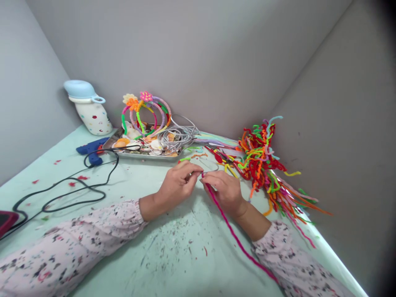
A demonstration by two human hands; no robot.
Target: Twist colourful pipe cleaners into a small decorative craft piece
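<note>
My left hand (177, 183) and my right hand (224, 189) meet at the middle of the pale green table (173, 255), fingers pinched together. Between them is the end of a long pink pipe cleaner (230, 229), which trails back toward me under my right wrist. A thin grey wire band (210, 165) curves just beyond my fingertips; my left fingers seem to pinch it, though the grip is small and hard to make out.
A heap of coloured pipe cleaners (262, 165) lies at the right by the wall. A metal tray (123, 152) holds decorated headbands (147, 111), shells and grey wire bands. A blue glue gun (91, 149) with a black cord (77, 187) and a spotted jug (91, 109) stand at left.
</note>
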